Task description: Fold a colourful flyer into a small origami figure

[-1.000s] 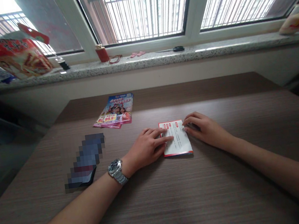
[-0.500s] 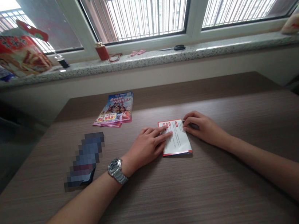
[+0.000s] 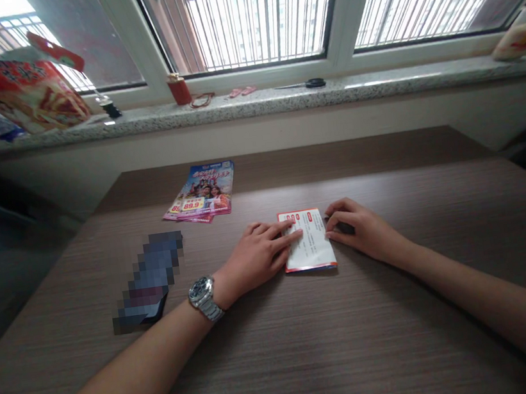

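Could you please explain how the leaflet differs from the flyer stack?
The leaflet shows a mostly white face with red edges; the flyer stack shows a colourful picture. The left hand touches the leaflet; no hand touches the flyer stack. Both rest on the table.

- Brown wood-grain table (image 3: 294, 361), its far edge running along 12 o'clock.
- Colourful flyers (image 3: 207, 191) at 11 o'clock, overlapping in a loose pile.
- Dark phone (image 3: 152, 279) at 9 o'clock, its surface blurred into blocks.
- White leaflet (image 3: 317, 251) with red edges, near the clock's centre.
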